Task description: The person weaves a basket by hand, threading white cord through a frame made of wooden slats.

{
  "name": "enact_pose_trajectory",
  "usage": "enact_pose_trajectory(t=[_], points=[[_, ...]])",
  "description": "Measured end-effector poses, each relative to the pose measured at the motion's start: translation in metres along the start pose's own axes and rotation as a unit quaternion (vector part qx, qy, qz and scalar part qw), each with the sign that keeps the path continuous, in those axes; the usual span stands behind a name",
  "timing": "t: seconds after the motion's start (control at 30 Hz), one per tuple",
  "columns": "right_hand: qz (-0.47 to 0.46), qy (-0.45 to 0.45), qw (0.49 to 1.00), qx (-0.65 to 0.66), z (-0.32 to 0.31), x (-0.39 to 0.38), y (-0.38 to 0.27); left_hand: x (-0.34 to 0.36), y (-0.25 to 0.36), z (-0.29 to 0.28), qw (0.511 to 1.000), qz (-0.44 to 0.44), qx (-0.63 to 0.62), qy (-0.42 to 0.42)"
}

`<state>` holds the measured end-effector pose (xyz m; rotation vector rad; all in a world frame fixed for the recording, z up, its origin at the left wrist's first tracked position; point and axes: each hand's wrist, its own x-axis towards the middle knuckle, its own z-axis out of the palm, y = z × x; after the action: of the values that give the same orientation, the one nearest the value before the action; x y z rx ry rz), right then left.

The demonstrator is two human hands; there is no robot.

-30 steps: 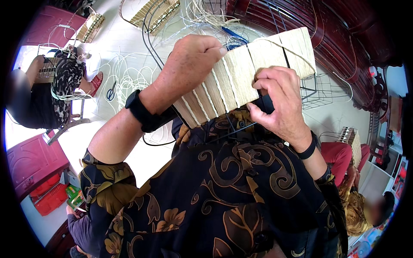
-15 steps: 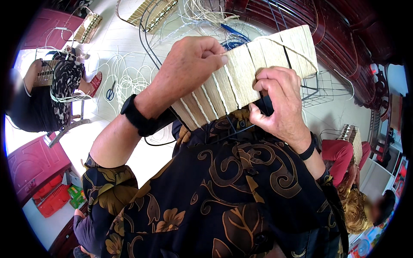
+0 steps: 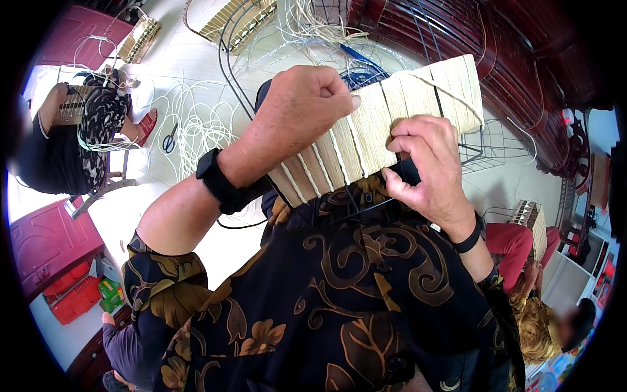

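Note:
A long cream panel (image 3: 372,121) of cord wound over a dark wire frame lies slanted in front of my torso, with raised white strands and a few dark bars across it. My left hand (image 3: 304,98) is closed in a pinch at its far edge, where one white strand runs up to the thumb; what the fingertips grip is hidden. My right hand (image 3: 428,157) curls over the near edge, fingers bent on the wound surface and thumb below. A loose cream cord (image 3: 444,91) crosses the panel's right part.
Loose cream cord (image 3: 202,130) and scissors (image 3: 169,138) lie on the floor at left. Another wound panel (image 3: 238,23) and a wire frame (image 3: 496,147) lie beyond. Carved dark red furniture (image 3: 522,85) stands at far right. People sit at left and right with similar panels.
The panel and both hands appear slightly lower in view, along with much of the scene. The left pinch stays at the far edge and the right hand keeps its curl.

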<state>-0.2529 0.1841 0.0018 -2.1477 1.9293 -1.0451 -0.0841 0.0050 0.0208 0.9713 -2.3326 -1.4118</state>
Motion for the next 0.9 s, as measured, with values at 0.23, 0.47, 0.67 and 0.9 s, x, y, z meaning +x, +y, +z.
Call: enact_pose_trajectory(t=[0.23,0.47,0.67,0.9], points=[[0.015,-0.003,1.0,-0.007,0.002,0.0027,-0.0035,0.0018,0.0009,-0.0054,0.999,-0.024,0.023,-0.043],[0.012,-0.002,1.0,-0.009,0.0011,0.0011,-0.0026,0.0023,0.0033,-0.0058,0.997,-0.025,0.041,-0.055],[0.015,0.002,1.0,-0.009,0.0015,-0.0001,-0.003,0.0013,0.0004,-0.0039,0.998,-0.03,0.024,-0.052],[0.011,0.019,1.0,0.001,0.0011,-0.0023,-0.0053,-0.0027,0.0034,-0.0042,0.998,-0.038,0.023,-0.055]])
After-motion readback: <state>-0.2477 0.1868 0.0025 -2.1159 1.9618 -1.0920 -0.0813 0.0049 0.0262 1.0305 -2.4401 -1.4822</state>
